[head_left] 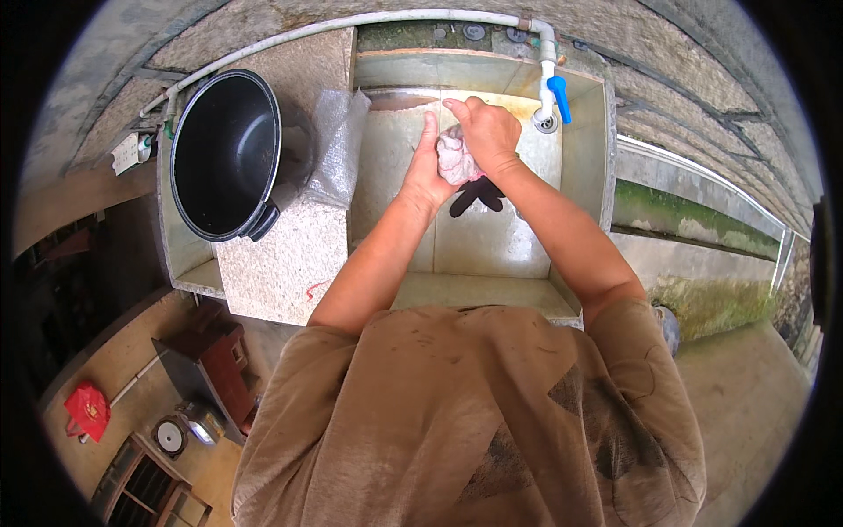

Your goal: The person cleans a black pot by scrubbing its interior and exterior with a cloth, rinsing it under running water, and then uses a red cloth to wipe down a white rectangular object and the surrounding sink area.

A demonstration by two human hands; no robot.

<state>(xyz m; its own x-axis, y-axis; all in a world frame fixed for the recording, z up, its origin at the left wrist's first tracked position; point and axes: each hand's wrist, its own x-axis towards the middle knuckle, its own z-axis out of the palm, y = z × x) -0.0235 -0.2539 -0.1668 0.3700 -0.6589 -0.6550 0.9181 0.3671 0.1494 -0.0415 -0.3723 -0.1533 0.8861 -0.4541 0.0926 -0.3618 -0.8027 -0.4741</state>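
Over a tiled sink (494, 247), both my hands are on a crumpled wet-looking work glove. Its pale pink-and-white fabric part (454, 157) is bunched between my palms. Black fingers of the glove (477, 195) hang below my wrists. My left hand (425, 168) cups the bundle from the left, thumb pointing up. From the right, my right hand (489, 132) closes over it with its fingers curled, and hides part of the fabric. A white tap pipe with a blue lever handle (558, 99) stands to the right of my hands, above a metal drain (545, 121).
On the stone counter (283, 263) left of the sink, a large black pot (227, 155) leans open towards me. Clear bubble wrap (336, 148) lies beside it at the sink's edge. A white pipe (369, 18) runs along the stone wall. A red bag (87, 410) is at lower left.
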